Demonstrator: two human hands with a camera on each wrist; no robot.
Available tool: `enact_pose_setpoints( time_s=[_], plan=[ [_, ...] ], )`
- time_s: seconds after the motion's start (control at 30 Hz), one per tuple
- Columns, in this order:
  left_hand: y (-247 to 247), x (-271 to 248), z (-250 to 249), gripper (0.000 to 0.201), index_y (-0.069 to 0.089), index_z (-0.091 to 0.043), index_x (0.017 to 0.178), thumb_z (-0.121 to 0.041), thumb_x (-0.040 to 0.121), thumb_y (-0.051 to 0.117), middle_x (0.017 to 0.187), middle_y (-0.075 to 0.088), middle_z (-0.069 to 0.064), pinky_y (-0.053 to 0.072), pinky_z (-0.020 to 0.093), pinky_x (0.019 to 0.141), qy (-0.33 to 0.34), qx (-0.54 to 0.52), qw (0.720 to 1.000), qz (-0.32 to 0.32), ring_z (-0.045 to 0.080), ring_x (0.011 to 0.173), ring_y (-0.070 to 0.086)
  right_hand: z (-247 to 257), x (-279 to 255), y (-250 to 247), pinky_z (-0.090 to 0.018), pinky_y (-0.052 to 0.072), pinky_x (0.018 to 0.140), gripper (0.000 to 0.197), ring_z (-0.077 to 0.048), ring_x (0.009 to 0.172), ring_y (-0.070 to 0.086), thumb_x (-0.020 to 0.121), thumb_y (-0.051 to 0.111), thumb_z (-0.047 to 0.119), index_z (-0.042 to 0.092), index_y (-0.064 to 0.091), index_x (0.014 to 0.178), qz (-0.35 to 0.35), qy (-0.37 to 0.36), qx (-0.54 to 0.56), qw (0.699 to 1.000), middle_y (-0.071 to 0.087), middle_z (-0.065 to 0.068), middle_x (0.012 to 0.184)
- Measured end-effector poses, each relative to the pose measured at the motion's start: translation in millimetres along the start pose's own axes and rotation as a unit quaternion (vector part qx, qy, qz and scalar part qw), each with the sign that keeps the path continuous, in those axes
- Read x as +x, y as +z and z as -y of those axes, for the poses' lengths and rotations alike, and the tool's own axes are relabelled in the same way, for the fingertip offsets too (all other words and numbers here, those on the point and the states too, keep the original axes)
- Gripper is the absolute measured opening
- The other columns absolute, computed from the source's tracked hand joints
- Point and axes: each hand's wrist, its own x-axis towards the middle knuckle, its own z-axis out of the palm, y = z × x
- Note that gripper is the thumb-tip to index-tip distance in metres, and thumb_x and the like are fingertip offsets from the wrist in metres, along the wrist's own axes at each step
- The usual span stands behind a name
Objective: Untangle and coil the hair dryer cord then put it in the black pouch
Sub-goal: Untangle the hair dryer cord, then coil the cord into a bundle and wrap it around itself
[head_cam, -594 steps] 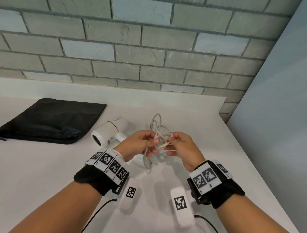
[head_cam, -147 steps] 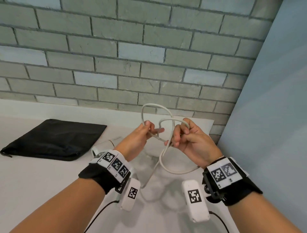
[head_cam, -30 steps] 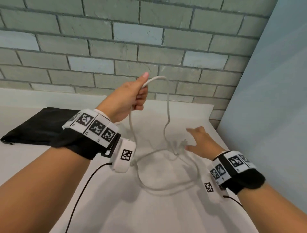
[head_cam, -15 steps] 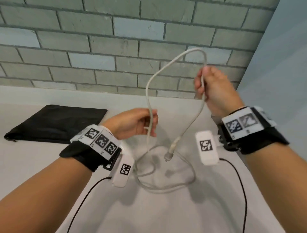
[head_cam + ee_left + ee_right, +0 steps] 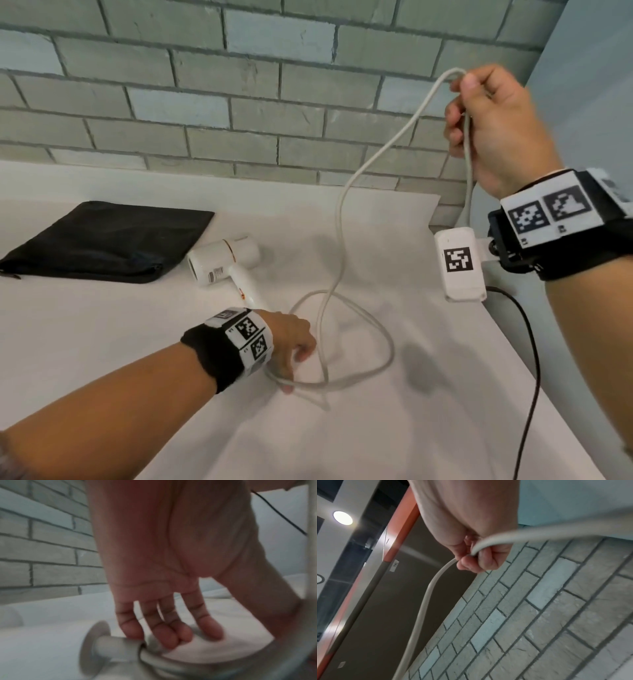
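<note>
The white hair dryer [image 5: 224, 261] lies on the white table [image 5: 102, 342], right of the flat black pouch [image 5: 102, 236]. Its pale cord [image 5: 383, 349] makes one loose loop on the table and then rises to my right hand [image 5: 462, 99], which grips it high by the brick wall. In the right wrist view that right hand [image 5: 474, 555] is a fist round the cord [image 5: 428, 595]. My left hand [image 5: 298, 363] is down at the dryer's handle end. The left wrist view shows the left hand [image 5: 171, 639] with fairly straight fingertips on the cord [image 5: 171, 662] where it leaves the handle [image 5: 109, 646], thumb apart.
A brick wall [image 5: 239, 102] runs along the back of the table. A pale blue panel [image 5: 599, 102] closes off the right side. The table's right edge [image 5: 513, 342] slants close under my right arm. Black wrist-camera cables [image 5: 527, 377] hang there.
My left hand let go of the raised cord and dropped to the table at the dryer's handle end. My right hand moved further right with the cord, drawing the loop longer.
</note>
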Motion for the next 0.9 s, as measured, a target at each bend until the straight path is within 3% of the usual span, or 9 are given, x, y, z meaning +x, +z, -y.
enact_pose_setpoints(
  time_s=[0.1,0.23,0.3,0.43,0.57,0.67,0.77,0.83,0.9],
  plan=[
    [1.2,-1.5,-6.3,0.007,0.058,-0.017,0.079,-0.023,0.078,0.061,0.082,0.054,0.001,0.044,0.032,0.071,0.033,-0.029,0.997,-0.061,0.022,0.08,0.051,-10.5,-2.3,-3.1,-0.018,0.034,0.041,0.02,-0.006,0.046,0.045,0.096,0.037,0.024,0.025,0.049,0.08,-0.011,0.006,-0.037,0.999,0.052,0.011,0.053],
    [-17.9,-7.3,2.1,0.013,0.041,-0.014,0.082,-0.02,0.093,0.041,0.086,0.058,0.016,0.034,0.026,0.067,0.033,-0.154,0.954,-0.256,0.023,0.077,0.051,-19.5,-11.2,-1.0,-0.019,0.034,0.04,0.02,-0.008,0.047,0.048,0.097,0.037,0.022,0.023,0.048,0.081,0.019,0.015,-0.014,1.0,0.051,0.007,0.057],
    [-37.0,-13.6,7.3,0.016,0.041,-0.014,0.082,-0.021,0.096,0.039,0.074,0.052,0.004,0.035,0.026,0.065,0.013,-0.277,0.887,-0.369,0.021,0.069,0.049,-20.3,-15.6,0.5,-0.019,0.036,0.041,0.017,-0.01,0.05,0.049,0.097,0.038,0.02,0.02,0.049,0.083,0.06,0.019,0.008,0.998,0.051,0.002,0.062],
    [-77.1,-40.4,21.5,0.023,0.041,-0.019,0.073,-0.021,0.096,0.038,0.067,0.044,-0.001,0.04,0.029,0.06,0.022,-0.472,0.708,-0.524,0.014,0.059,0.043,-28.9,-17.3,0.6,-0.023,0.052,0.053,0.019,-0.013,0.068,0.056,0.094,0.042,0.012,0.018,0.054,0.081,0.143,0.047,0.004,0.989,0.054,-0.002,0.073],
    [-103.1,-74.4,36.6,0.027,0.038,-0.019,0.07,-0.023,0.096,0.038,0.062,0.035,-0.003,0.031,0.027,0.054,0.057,-0.6,0.592,-0.535,0.012,0.054,0.034,-48.5,-13.2,-0.9,-0.026,0.053,0.079,0.013,-0.01,0.083,0.052,0.09,0.047,0.011,0.021,0.054,0.084,0.084,-0.035,-0.039,0.995,0.052,0.0,0.084],
    [-109.0,-94.0,46.5,0.028,0.038,-0.019,0.068,-0.026,0.095,0.038,0.056,0.039,-0.005,0.032,0.023,0.047,0.097,-0.644,0.551,-0.522,0.01,0.048,0.035,-67.9,-12.2,0.9,-0.017,0.044,0.086,0.006,-0.009,0.091,0.05,0.085,0.052,0.015,0.02,0.055,0.087,0.05,-0.128,-0.115,0.984,0.051,-0.008,0.096],
    [-108.9,-107.3,46.6,0.027,0.039,-0.019,0.069,-0.025,0.095,0.038,0.057,0.046,-0.004,0.032,0.02,0.043,0.131,-0.68,0.514,-0.507,0.009,0.046,0.037,-100.1,-16.5,9.6,-0.02,0.044,0.091,0.007,-0.005,0.096,0.05,0.084,0.058,0.014,0.009,0.06,0.088,0.095,-0.121,-0.204,0.967,0.047,-0.004,0.105],
    [-108.0,-112.9,40.7,0.027,0.04,-0.017,0.07,-0.024,0.096,0.037,0.059,0.049,-0.003,0.03,0.019,0.042,0.148,-0.688,0.502,-0.503,0.009,0.044,0.037,-124.7,-21.3,15.4,-0.032,0.041,0.097,0.011,-0.02,0.107,0.049,0.085,0.058,0.009,0.004,0.063,0.093,0.154,-0.092,-0.343,0.922,0.048,-0.01,0.118],
    [-107.2,-116.9,32.8,0.027,0.04,-0.016,0.071,-0.024,0.096,0.037,0.059,0.051,-0.002,0.03,0.019,0.041,0.16,-0.688,0.502,-0.499,0.008,0.043,0.038,-140.0,-24.9,20.4,-0.04,0.032,0.106,0.029,-0.032,0.126,0.034,0.086,0.056,0.01,0.012,0.058,0.114,0.234,0.006,-0.494,0.838,0.036,-0.013,0.138]
  ],
)
